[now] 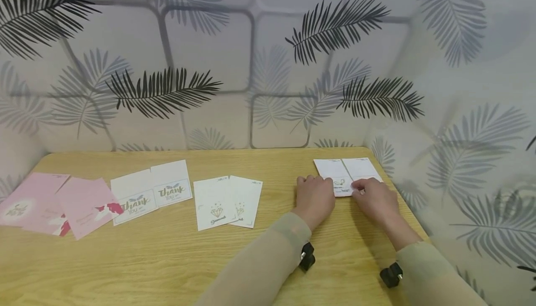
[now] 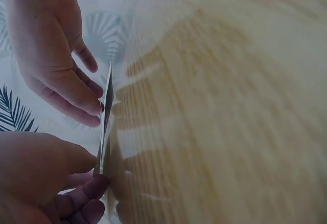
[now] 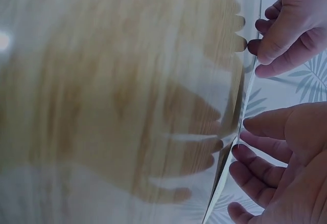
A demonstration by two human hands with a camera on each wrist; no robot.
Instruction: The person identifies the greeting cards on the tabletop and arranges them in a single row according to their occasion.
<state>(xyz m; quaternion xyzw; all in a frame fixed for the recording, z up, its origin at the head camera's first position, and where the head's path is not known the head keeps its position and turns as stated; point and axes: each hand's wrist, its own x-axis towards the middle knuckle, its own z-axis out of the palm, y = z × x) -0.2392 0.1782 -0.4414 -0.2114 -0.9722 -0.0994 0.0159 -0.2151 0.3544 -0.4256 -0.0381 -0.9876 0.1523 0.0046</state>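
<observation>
Two white cards lie side by side at the far right of the table, a left one (image 1: 328, 167) and a right one (image 1: 362, 169), slightly askew. Printed script and a small gold drawing show along their near part. My left hand (image 1: 315, 199) holds the near left edge, thumb and fingertips pinching it in the left wrist view. At the near edge of the right card, my right hand (image 1: 377, 200) pinches with thumb and index finger. Seen edge-on in the right wrist view, the card edge (image 3: 249, 93) is slightly raised over the glossy tabletop. My hands cover part of the print.
Further left lie two overlapping diamond cards (image 1: 215, 203), two "Thank You" cards (image 1: 169, 176) and several pink cards (image 1: 90, 203). The wooden table (image 1: 167, 264) ends at a leaf-patterned wall (image 1: 276, 73) behind and on the right.
</observation>
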